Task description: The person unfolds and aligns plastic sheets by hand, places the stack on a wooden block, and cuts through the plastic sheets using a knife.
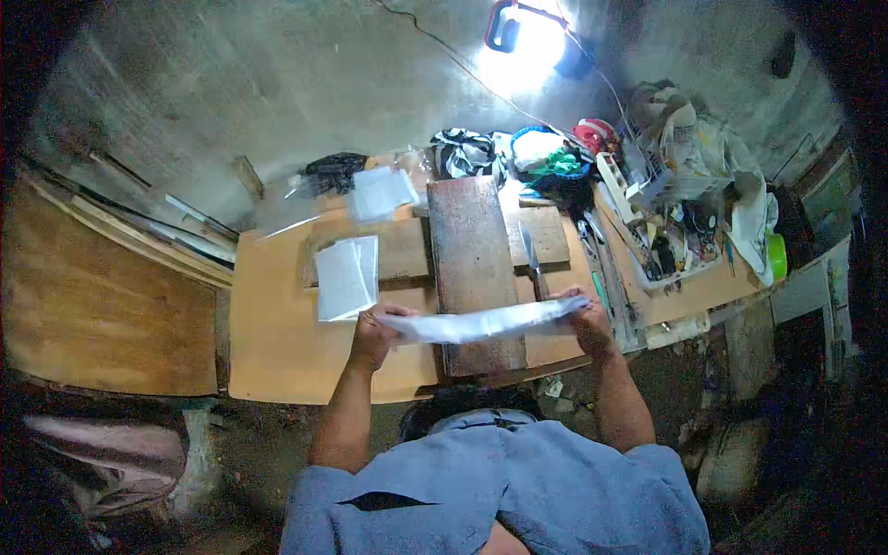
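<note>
A long, whitish folded strip [490, 322], blurred and perhaps plastic, is stretched between my two hands above the near end of a dark wooden board [474, 250]. My left hand [375, 338] grips its left end, and my right hand [589, 324] has its fingers closed round the right end. Beside my left hand lies a stack of white sheets [347, 277]. Another pile of pale, translucent sheets [381, 192] is farther back. A knife [530, 250] rests right of the board, its blade pointing away from me.
The boards lie on a light wooden table [268, 324]. At the right stands a white tray of tools [684, 245], near a power strip [618, 185]. Cloths [467, 155] and bags are heaped at the back, below a bright lamp [532, 46].
</note>
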Tool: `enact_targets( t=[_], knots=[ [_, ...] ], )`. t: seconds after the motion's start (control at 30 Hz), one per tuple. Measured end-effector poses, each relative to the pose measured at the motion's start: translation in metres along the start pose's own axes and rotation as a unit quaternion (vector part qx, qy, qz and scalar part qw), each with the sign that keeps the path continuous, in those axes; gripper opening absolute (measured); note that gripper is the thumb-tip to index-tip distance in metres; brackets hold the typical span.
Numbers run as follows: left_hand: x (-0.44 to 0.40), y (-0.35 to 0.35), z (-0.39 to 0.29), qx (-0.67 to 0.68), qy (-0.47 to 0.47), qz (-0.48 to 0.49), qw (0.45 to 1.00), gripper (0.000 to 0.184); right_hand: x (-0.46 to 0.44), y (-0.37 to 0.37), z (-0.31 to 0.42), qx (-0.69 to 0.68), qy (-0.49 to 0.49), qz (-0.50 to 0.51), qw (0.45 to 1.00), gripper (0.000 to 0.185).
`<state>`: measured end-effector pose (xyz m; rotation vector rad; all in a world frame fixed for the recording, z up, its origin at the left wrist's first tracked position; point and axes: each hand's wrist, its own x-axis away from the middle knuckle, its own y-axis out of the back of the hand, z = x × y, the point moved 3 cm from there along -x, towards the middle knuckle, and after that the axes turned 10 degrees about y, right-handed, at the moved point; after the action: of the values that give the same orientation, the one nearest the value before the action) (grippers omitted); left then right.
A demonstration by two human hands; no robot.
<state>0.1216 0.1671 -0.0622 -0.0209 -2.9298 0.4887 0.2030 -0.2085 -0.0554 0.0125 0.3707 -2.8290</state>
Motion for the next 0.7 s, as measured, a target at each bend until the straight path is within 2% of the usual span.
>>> enact_targets(
  t=[0.07,0.1,0.13,0.17,0.2,0.23,0.27,0.3,0.33,0.37,0.43,0.5,0.53,0.6,0.63,0.7],
  knots=[
    [-0.003,0.010,-0.012,-0.156,0.127,-0.110,0.973,0.015,-0.005,0.021,-0.020,0.022,-0.028,-0.024,0.999,0.019],
    [-0.003,0.002,-0.025,-0.157,0.124,-0.113,0.973,0.015,-0.008,0.031,-0.033,0.046,-0.057,-0.051,0.996,0.024],
    [-0.002,-0.013,-0.043,-0.134,0.081,-0.095,0.983,0.015,-0.012,0.028,-0.029,0.102,0.021,-0.045,0.994,0.030],
    [-0.004,-0.022,-0.054,-0.111,0.038,-0.077,0.990,0.015,-0.014,0.025,-0.029,0.101,0.024,-0.041,0.994,0.030],
    [-0.010,-0.023,-0.056,-0.185,0.040,-0.083,0.978,0.019,-0.013,0.005,-0.010,0.231,0.067,-0.067,0.968,0.033],
    [-0.013,-0.028,-0.063,-0.186,0.035,-0.086,0.978,0.019,-0.014,-0.013,0.006,0.355,0.109,-0.094,0.924,0.036],
    [-0.014,-0.039,-0.075,-0.300,0.015,-0.075,0.951,0.019,-0.016,-0.029,0.012,0.375,0.144,-0.037,0.915,0.044],
    [-0.014,-0.054,-0.089,-0.409,-0.004,-0.063,0.910,0.020,-0.012,-0.060,0.034,0.337,0.135,-0.008,0.932,0.053],
    [-0.011,-0.074,-0.108,-0.460,0.039,-0.055,0.885,0.020,-0.014,-0.073,0.030,0.352,0.169,0.049,0.919,0.061],
    [-0.011,-0.086,-0.118,-0.463,0.036,-0.054,0.884,0.020,-0.009,-0.098,0.055,0.395,0.221,0.073,0.889,0.063],
    [-0.014,-0.108,-0.126,-0.510,0.034,0.002,0.859,0.018,-0.011,-0.135,0.082,0.388,0.269,0.120,0.873,0.059],
    [-0.013,-0.121,-0.132,-0.509,-0.006,0.023,0.860,0.017,-0.016,-0.149,0.091,0.358,0.248,0.141,0.889,0.043],
    [-0.012,-0.127,-0.138,-0.523,-0.028,0.036,0.851,0.017,-0.019,-0.150,0.097,0.357,0.253,0.141,0.888,0.043],
    [-0.012,-0.127,-0.142,-0.519,-0.051,0.055,0.851,0.019,-0.026,-0.150,0.098,0.410,0.137,0.165,0.886,0.025],
    [-0.015,-0.123,-0.140,-0.519,-0.057,0.050,0.851,0.019,-0.029,-0.148,0.102,0.412,0.144,0.168,0.884,0.025],
    [-0.019,-0.112,-0.137,-0.248,-0.044,-0.010,0.968,0.019,-0.033,-0.142,0.110,0.454,0.235,0.136,0.849,0.018]
  ],
)
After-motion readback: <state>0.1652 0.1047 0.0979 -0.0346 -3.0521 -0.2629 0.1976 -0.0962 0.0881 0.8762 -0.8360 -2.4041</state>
